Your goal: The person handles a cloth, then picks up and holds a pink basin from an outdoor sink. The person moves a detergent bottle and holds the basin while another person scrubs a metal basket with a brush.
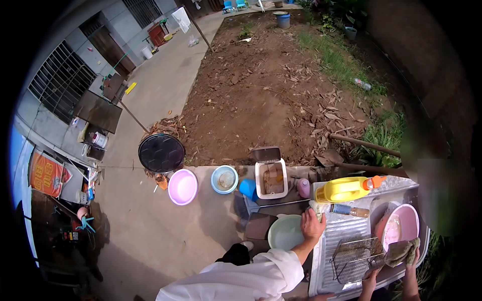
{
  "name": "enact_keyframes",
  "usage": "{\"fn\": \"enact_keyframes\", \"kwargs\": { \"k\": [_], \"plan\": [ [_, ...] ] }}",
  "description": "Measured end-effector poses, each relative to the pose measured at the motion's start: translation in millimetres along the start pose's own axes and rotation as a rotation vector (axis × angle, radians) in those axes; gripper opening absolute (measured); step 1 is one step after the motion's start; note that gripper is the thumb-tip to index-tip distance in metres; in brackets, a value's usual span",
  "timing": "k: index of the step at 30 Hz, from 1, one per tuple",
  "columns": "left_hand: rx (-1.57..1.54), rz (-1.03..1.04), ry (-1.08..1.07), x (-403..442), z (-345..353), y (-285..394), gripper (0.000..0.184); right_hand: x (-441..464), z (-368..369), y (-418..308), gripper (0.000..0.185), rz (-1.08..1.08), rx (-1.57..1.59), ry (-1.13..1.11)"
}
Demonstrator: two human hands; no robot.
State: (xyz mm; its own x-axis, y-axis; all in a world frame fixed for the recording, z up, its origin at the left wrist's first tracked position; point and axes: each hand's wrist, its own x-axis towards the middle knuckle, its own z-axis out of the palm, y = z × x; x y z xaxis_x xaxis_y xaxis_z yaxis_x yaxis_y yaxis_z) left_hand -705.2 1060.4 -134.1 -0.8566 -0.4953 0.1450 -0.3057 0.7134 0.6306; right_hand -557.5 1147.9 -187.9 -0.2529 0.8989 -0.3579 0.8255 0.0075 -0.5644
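My left hand point(370, 279) comes up from the bottom edge at the right and grips the lower edge of a wire mesh rack point(354, 256). The rack lies tilted over the ribbed part of a metal sink counter point(325, 253). To the right, my right hand point(413, 256) is closed on a grey-green cloth point(399, 252), which hangs against the rack's right end. Just above the cloth sits a pink basin point(412, 220) with wet, whitish contents.
Left of me, a co-worker in a white shirt point(261, 276) has a hand point(312, 227) at the counter's left edge. A yellow jug point(344, 189) and a bottle point(346, 210) lie behind. A green basin point(285, 232), broom and bins stand on the ground.
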Motion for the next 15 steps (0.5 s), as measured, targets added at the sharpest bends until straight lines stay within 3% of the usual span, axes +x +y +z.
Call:
{"fn": "enact_keyframes", "kwargs": {
  "k": [6, 9, 12, 14, 15],
  "plan": [
    [-0.021, 0.006, -0.008, 2, -3, 3, 0.042, -7, -2, 9, 0.060, -0.002, -0.010, -0.027],
    [-0.035, -0.011, 0.001, 1, 4, 3, 0.041, -5, -19, 29, 0.060, 0.054, -0.004, 0.060],
    [-0.019, -0.025, -0.024, -6, 9, 2, 0.043, -8, -32, 69, 0.060, 0.225, -0.040, 0.385],
    [-0.014, -0.035, -0.044, -8, 11, 2, 0.043, 7, -49, 113, 0.060, 0.192, -0.159, 0.625],
    [0.023, -0.067, -0.108, -7, 10, 3, 0.044, 18, -61, 129, 0.070, 0.102, -0.298, 0.780]
  ]
}}
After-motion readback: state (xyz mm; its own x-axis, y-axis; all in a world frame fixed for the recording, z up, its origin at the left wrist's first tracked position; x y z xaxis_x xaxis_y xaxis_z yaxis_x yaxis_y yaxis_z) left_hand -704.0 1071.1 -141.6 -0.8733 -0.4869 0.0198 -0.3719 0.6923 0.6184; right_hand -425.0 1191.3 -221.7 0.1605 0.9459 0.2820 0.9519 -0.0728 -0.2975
